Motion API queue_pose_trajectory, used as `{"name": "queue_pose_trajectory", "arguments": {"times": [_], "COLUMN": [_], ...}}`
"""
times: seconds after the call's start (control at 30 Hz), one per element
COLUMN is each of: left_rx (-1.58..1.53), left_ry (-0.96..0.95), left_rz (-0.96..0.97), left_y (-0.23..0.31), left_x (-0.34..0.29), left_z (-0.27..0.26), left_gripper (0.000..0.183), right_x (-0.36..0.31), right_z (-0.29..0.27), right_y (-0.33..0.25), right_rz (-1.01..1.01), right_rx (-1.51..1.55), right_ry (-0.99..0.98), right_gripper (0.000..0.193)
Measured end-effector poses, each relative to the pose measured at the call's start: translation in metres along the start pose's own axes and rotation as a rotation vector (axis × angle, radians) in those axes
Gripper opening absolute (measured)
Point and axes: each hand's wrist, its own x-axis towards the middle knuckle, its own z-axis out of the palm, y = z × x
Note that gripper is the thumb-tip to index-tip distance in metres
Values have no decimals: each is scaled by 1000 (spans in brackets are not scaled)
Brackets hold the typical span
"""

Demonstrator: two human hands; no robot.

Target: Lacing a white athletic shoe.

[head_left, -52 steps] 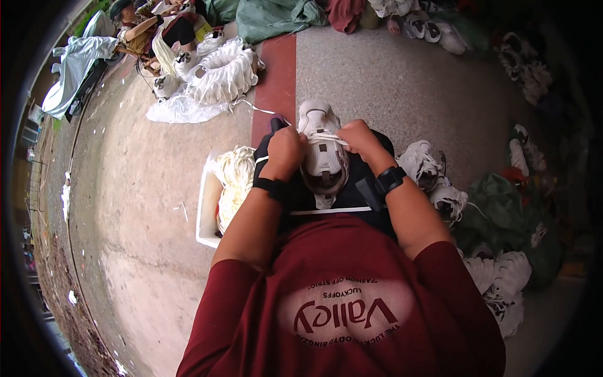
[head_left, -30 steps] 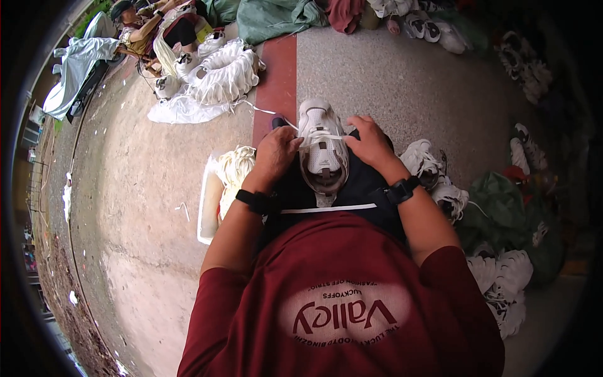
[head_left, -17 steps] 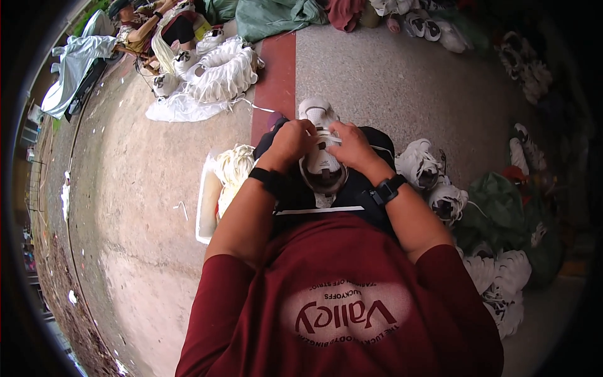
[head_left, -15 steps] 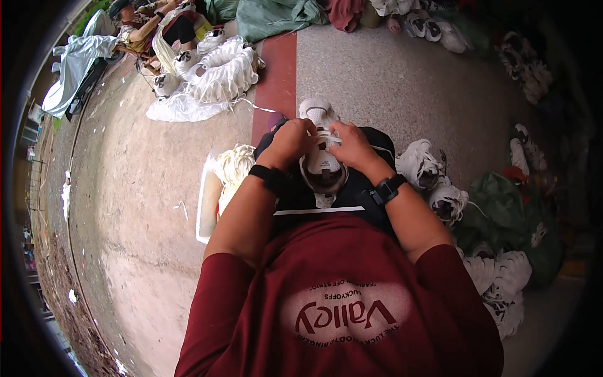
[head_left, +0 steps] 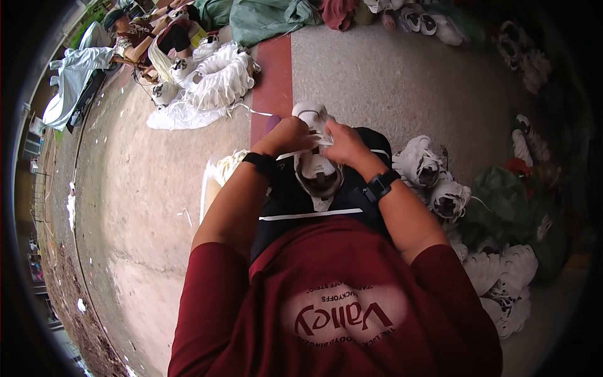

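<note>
A white sneaker [head_left: 320, 168] with dark trim rests between my knees, its toe pointing away from me and its opening toward my body. My left hand [head_left: 293, 136] is closed at the left side of the lacing, and a white strand runs from under it. Across the sneaker, my right hand [head_left: 345, 144] pinches the white shoelace [head_left: 324, 141] over the tongue. The fingertips of both hands nearly meet; my left fingers partly hide the eyelets.
Left of my leg, a pale container holds a bundle of cream laces [head_left: 227, 166]. White sneakers [head_left: 422, 162] lie by my right knee, with more shoes [head_left: 502, 271] behind them near a green sack [head_left: 502, 195]. A seated person [head_left: 135, 38] is beside a ring of white shoes [head_left: 221, 76].
My left hand has moved slightly left and down, turning as it draws a white strand sideways. My right hand has shifted a little left, still at the laces. The view has tilted slightly.
</note>
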Motion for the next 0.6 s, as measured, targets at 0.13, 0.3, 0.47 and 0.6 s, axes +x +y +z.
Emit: {"name": "queue_pose_trajectory", "arguments": {"times": [0.13, 0.3, 0.47, 0.6], "left_rx": [-104, -37, -129, -50], "left_ry": [175, 128, 156, 376], "left_rz": [199, 227, 141, 88], "left_y": [0, 6, 8, 3], "left_x": [-16, -13, -12, -21], "left_z": [-3, -9, -7, 6], "left_gripper": [31, 21, 22, 19], "right_x": [2, 6, 8, 7], "right_z": [1, 2, 1, 0], "right_y": [1, 2, 2, 3], "right_rz": [1, 22, 31, 8], "right_rx": [4, -17, -38, -5], "right_ry": [-9, -20, -40, -34], "right_gripper": [40, 40, 41, 44]}}
